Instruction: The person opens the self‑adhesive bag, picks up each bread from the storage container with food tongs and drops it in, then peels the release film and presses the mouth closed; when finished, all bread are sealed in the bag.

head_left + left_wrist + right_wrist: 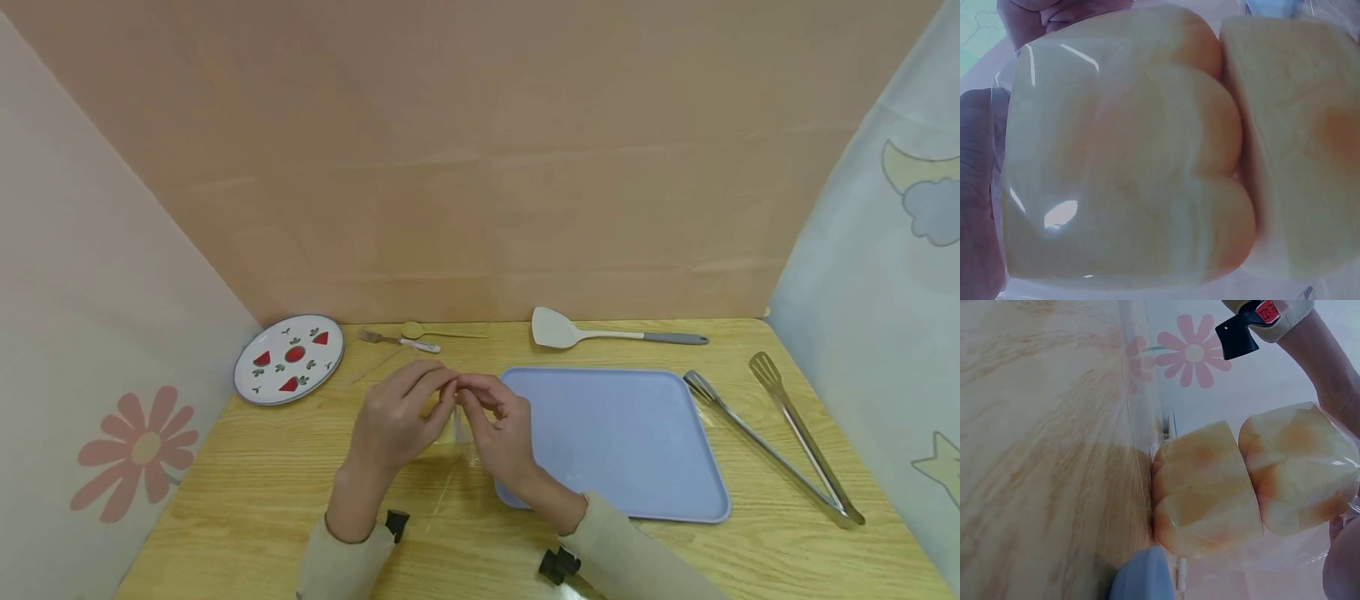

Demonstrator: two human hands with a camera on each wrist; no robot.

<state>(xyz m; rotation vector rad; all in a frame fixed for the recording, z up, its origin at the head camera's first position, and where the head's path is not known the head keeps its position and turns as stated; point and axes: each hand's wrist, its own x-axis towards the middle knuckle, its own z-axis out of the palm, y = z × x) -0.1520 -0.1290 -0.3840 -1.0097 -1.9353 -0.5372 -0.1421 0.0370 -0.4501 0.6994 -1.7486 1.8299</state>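
Observation:
My left hand (pixel 401 412) and right hand (pixel 502 429) meet fingertip to fingertip above the table, pinching the top of a clear plastic bag (pixel 461 429). Two pale-gold loaves of bread with rounded tops sit side by side inside it: one loaf (pixel 1129 156) fills much of the left wrist view, and the other loaf (pixel 1304 137) is to its right. Both hang beneath the fingers in the right wrist view. From the head only a faint glint of the film shows; I cannot make out the bread there.
A blue tray (pixel 615 442) lies right of the hands, with metal tongs (pixel 780 450) beyond it. At the back are a white spatula (pixel 555 329), a gold spoon (pixel 412 331) and a fork (pixel 401 340). A strawberry-patterned plate (pixel 277 383) stands back left. Walls enclose the table.

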